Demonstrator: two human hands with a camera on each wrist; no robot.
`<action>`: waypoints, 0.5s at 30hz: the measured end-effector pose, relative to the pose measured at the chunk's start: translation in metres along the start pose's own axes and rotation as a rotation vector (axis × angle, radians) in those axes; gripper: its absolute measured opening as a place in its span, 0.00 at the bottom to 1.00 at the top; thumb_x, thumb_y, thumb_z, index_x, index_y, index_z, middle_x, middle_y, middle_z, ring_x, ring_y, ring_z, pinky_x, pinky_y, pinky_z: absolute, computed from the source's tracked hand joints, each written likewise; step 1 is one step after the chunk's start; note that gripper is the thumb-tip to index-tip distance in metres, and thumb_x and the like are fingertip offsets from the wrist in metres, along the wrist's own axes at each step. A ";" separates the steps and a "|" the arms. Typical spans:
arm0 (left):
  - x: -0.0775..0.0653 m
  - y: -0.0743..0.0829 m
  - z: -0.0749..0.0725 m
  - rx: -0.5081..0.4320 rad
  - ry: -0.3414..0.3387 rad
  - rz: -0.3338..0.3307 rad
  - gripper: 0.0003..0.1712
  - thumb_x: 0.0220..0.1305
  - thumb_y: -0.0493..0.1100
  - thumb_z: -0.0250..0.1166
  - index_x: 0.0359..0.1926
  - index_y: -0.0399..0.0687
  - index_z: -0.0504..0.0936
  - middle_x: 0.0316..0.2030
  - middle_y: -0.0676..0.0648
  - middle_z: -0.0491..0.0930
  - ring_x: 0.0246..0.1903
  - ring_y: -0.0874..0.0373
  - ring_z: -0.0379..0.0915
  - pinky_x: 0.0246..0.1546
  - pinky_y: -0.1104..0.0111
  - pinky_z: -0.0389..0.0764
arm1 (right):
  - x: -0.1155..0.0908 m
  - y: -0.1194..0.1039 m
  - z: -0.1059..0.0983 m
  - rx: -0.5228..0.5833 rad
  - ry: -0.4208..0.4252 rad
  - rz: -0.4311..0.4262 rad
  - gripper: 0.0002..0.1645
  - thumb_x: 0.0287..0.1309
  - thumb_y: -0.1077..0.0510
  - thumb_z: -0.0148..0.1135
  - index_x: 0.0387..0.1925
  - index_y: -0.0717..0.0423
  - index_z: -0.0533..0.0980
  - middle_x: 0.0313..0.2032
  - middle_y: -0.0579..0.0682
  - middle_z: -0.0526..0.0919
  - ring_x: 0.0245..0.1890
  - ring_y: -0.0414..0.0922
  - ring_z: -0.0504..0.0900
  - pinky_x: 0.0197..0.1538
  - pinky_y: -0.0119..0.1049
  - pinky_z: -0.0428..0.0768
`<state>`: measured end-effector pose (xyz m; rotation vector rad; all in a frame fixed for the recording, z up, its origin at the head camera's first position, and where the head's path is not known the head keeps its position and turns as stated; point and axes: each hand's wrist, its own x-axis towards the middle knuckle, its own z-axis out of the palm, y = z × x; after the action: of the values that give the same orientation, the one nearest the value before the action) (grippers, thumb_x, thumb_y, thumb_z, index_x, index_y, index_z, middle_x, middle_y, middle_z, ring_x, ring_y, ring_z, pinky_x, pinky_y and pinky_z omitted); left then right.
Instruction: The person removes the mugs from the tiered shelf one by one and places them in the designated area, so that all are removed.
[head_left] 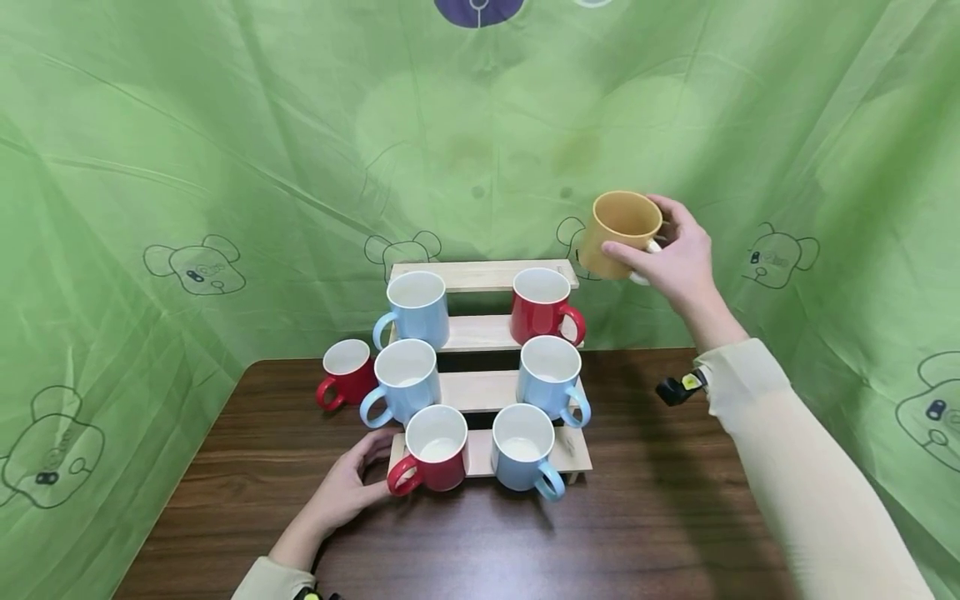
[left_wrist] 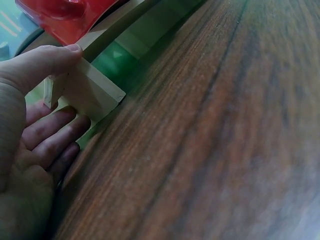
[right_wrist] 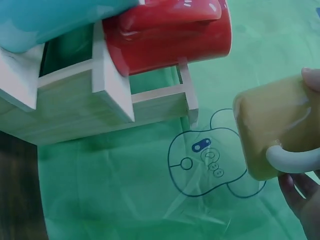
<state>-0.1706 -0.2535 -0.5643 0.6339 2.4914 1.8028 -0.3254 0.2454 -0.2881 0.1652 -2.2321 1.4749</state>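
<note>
High at the right of the head view, my right hand (head_left: 678, 254) grips a yellow mug (head_left: 597, 250) with a white handle, held in the air above and right of a stepped wooden rack (head_left: 477, 332). My left hand (head_left: 351, 485) holds the rack's lower left end, the thumb on the bottom step and the fingers at its side. On the bottom step stand a red mug (head_left: 446, 475) and a light blue mug (head_left: 517, 468). The step above bears two light blue mugs, and the one above that a light blue mug (head_left: 423, 321) and a red mug (head_left: 534, 317).
A smaller-looking red mug (head_left: 358, 383) stands on the dark wooden table (head_left: 247, 467), left of the rack. Behind and at both sides hangs a green curtain (head_left: 300, 167) with bear outlines.
</note>
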 end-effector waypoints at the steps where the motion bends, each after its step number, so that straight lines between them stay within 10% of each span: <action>1: 0.000 0.000 0.000 -0.001 0.000 0.002 0.40 0.64 0.38 0.81 0.74 0.46 0.74 0.65 0.43 0.82 0.62 0.56 0.82 0.65 0.73 0.77 | -0.003 0.003 -0.001 0.010 0.006 0.003 0.55 0.48 0.49 0.91 0.77 0.45 0.73 0.66 0.52 0.81 0.61 0.45 0.82 0.65 0.37 0.80; 15: -0.002 0.002 -0.002 -0.004 0.004 0.009 0.40 0.64 0.38 0.81 0.73 0.43 0.74 0.65 0.41 0.82 0.62 0.57 0.82 0.65 0.72 0.78 | -0.038 0.049 -0.008 0.081 0.042 0.039 0.52 0.53 0.55 0.88 0.77 0.50 0.72 0.66 0.53 0.81 0.61 0.44 0.81 0.61 0.29 0.79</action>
<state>-0.1687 -0.2552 -0.5623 0.6434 2.4910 1.8126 -0.3059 0.2679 -0.3433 0.1159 -2.1551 1.5758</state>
